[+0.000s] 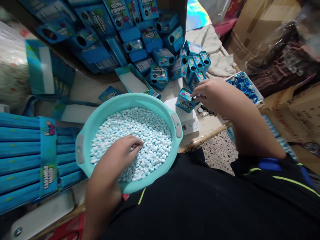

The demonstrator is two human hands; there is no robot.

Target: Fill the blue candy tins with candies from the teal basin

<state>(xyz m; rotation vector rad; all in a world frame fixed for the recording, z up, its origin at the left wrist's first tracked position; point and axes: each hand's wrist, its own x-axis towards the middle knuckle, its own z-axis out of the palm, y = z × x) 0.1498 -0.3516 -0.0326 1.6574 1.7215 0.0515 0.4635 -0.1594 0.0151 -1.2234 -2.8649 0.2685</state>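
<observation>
The left hand point(125, 151) reaches over the near rim of a wide, oval, turquoise plastic basin point(143, 182) with grey side handles, which sits at the near edge of the pale worktop point(86, 87). Its grip is curled, thumb close to the fingers, at the surface of the small white and pale-blue candies point(147, 133) spread inside the basin; I cannot tell whether any are caught in it.

The right hand point(210, 95) is beyond the basin's right handle, its grip drawn nearly together at the upper right corner of a blue, box-shaped tin point(186, 104) with colourful lettering. A little white shows at the fingertips, but I cannot tell what they have hold of. That tin stands on a flat white scale point(192, 126) at the worktop's near edge, just right of the basin.

Small round black and white pieces point(201, 110) lie beside the scale. A shallow white box of blue rings point(246, 90) is at the worktop's right end. Toward the far edge, more blue tins point(162, 75) are heaped before a large brown carton point(184, 18) filled with similar ones. A banded bundle of long blue packages point(47, 153) lies left of the basin.
</observation>
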